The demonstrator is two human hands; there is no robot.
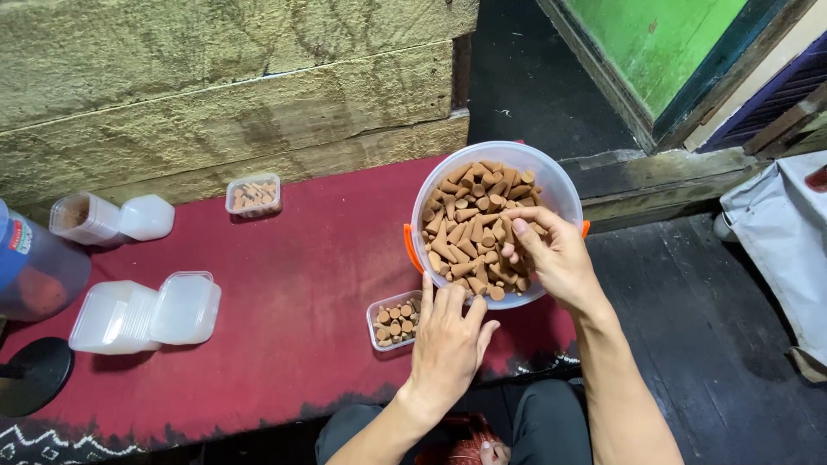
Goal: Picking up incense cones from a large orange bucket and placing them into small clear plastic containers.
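Observation:
A clear round tub (551,181) with orange handles stands on a dark red cloth (293,275) and is full of brown cone-shaped pieces (469,224). My right hand (551,254) reaches into it, fingers curled among the cones; whether it holds any I cannot tell. My left hand (448,340) rests flat, fingers spread, beside a small clear rectangular box (392,323) packed with upright cones, touching the box's right end.
A stack of empty clear boxes with lids (142,314) lies at the left. Another small filled box (253,195) sits by the rough stone wall (215,95). A tipped clear container (108,220) and a large jar (30,271) are far left. Dark wooden floor (715,344) lies right.

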